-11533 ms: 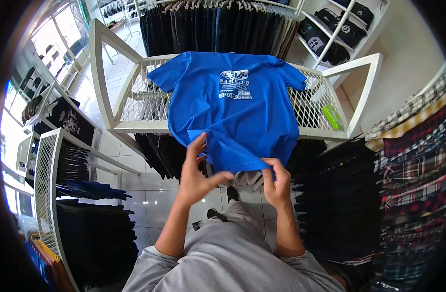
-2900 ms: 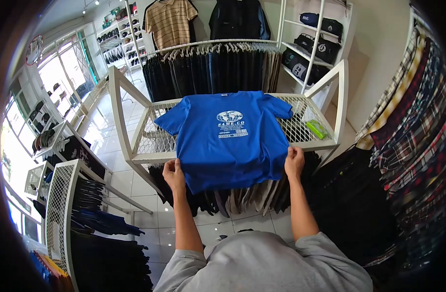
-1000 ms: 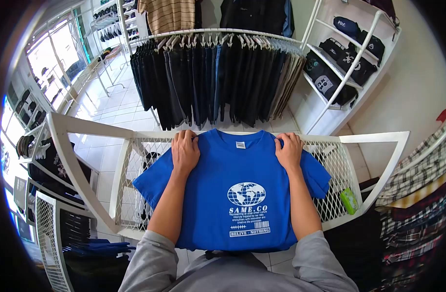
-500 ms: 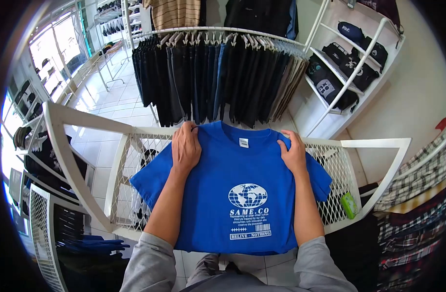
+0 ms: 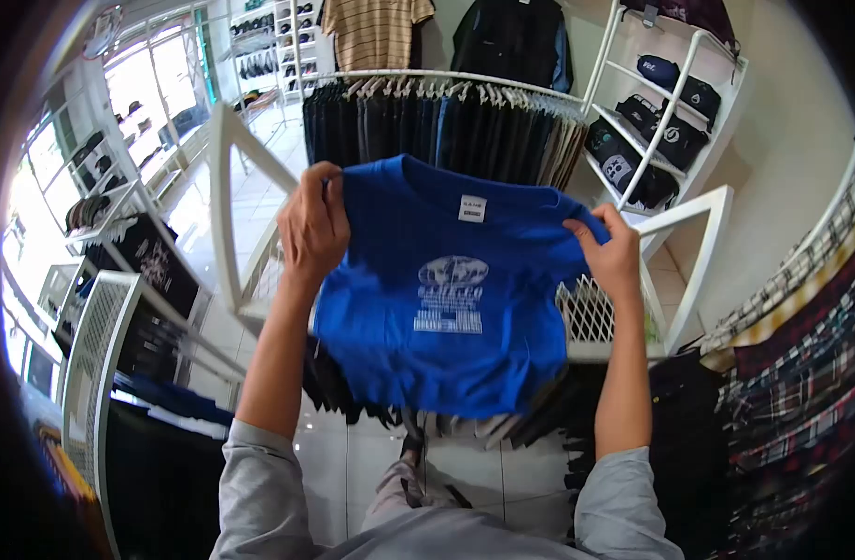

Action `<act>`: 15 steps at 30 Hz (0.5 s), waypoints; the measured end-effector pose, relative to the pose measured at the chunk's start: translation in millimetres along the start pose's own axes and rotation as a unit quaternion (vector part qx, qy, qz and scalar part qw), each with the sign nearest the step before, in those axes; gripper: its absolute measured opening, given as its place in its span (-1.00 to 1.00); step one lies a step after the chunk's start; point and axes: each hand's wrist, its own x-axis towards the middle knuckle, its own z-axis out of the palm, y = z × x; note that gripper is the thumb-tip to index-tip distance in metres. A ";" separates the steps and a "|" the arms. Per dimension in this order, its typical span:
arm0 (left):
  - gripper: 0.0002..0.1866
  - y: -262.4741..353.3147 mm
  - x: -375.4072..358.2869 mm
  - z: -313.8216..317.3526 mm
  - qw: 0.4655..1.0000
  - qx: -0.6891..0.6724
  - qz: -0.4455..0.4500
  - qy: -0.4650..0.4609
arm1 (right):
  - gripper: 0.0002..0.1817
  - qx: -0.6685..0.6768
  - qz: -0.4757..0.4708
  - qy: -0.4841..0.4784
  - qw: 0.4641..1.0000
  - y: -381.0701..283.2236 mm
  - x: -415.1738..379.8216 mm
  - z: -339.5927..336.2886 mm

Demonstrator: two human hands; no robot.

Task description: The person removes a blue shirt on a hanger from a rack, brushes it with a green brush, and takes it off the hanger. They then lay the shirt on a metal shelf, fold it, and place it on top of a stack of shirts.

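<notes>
A blue T-shirt [image 5: 381, 252] hangs between my two hands, held up by its shoulders. Its front faces me, with a white globe print and lettering at mid-chest and a white label inside the collar. My left hand [image 5: 313, 224] is closed on the shoulder at the left of the view, fingers wrapped over the cloth. My right hand [image 5: 611, 250] pinches the other shoulder. The lower part of the shirt is rumpled and droops past the near edge of a white mesh rack [image 5: 595, 322], hiding most of its top.
Trousers on hangers [image 5: 427, 126] line a rail beyond the rack. Shelves with caps and bags [image 5: 646, 140] stand at the far right. Plaid shirts [image 5: 791, 383] hang close on my right. Another mesh-sided rack [image 5: 96, 373] with dark clothes is on my left. White floor tiles [image 5: 362, 467] show below.
The shirt has come up off the mesh rack, raised by both hands, and now hangs loosely with its lower part wrinkled. My hands have spread apart and the view has shifted.
</notes>
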 end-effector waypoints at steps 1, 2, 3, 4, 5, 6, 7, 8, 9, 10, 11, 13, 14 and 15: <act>-0.92 15.8 -0.3 -22.1 1.000 0.014 0.008 0.008 | -0.57 0.035 0.002 -0.011 0.999 -9.4 -8.3 -15.6; -0.93 29.5 -2.3 -42.9 1.000 0.024 0.008 0.013 | -0.56 0.076 -0.012 -0.011 0.997 -5.9 -17.6 -25.3; -0.93 42.1 -5.5 -63.0 0.999 0.034 0.006 0.016 | -0.56 0.068 -0.022 -0.018 0.997 -14.2 -27.0 -41.5; -0.92 53.3 -7.8 -81.9 0.999 0.038 0.020 0.021 | -0.56 0.078 -0.038 -0.029 0.996 -22.2 -35.9 -55.0; -0.91 60.8 -10.6 -98.6 0.998 0.058 0.022 0.024 | -0.57 0.087 -0.054 -0.040 0.994 -29.6 -43.5 -66.8; -0.90 68.6 -10.9 -114.7 0.997 0.067 0.032 0.020 | -0.57 0.094 -0.083 -0.040 0.991 -35.2 -49.1 -77.1; -0.89 76.6 -8.6 -130.3 0.996 0.074 0.042 0.018 | -0.65 0.108 -0.102 -0.078 0.986 -35.3 -50.5 -89.5; -0.90 85.5 -3.9 -147.2 0.995 0.092 0.028 0.003 | -0.70 0.131 -0.137 -0.091 0.978 -32.5 -47.2 -99.9; -0.90 91.5 4.6 -162.1 0.994 0.101 0.053 0.003 | -0.75 0.154 -0.173 -0.103 0.967 -31.3 -43.1 -108.3; -0.91 98.3 13.3 -177.1 0.992 0.105 0.070 0.005 | -0.78 0.158 -0.166 -0.085 0.970 -36.8 -40.0 -117.2; -0.92 105.1 23.4 -191.6 0.990 0.109 0.090 0.008 | -0.82 0.162 -0.161 -0.064 0.971 -45.2 -34.0 -126.5; -0.92 122.3 40.2 -220.9 0.988 0.116 0.102 0.016 | -0.85 0.140 -0.175 -0.015 0.975 -65.1 -26.8 -145.9; -0.93 134.0 48.1 -234.5 0.985 0.127 0.111 0.034 | -0.85 0.152 -0.171 -0.021 0.973 -73.7 -24.9 -155.3; -0.92 137.5 54.6 -248.1 0.982 0.139 0.124 0.038 | -0.83 0.165 -0.167 -0.027 0.972 -82.0 -23.2 -163.8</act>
